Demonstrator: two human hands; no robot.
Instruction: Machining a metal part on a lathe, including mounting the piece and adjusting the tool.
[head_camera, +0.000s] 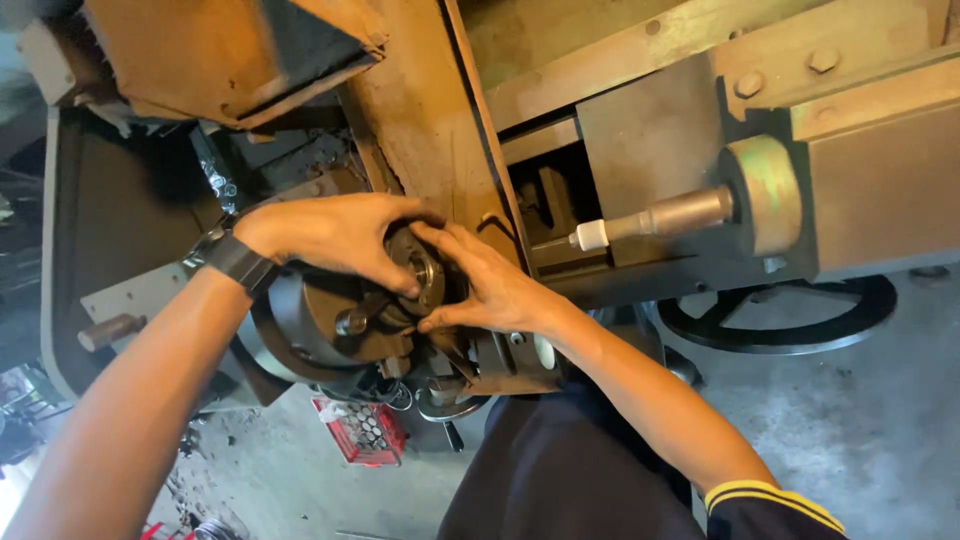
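Both my hands meet on a dark round metal part (424, 272) seated in the grey lathe chuck (310, 330) at the middle of the head view. My left hand (335, 237), with a dark wristband, curls over the part from above and the left. My right hand (487, 287) presses its fingers against the part's right side and lower edge. Most of the part is hidden under my fingers.
The lathe's tailstock spindle (665, 216) with a pale tip points at the chuck from the right. A dark handwheel (780, 325) lies below it. A red crate of small metal pieces (362, 430) sits on the concrete floor. Rusty machine covers (220, 55) fill the top.
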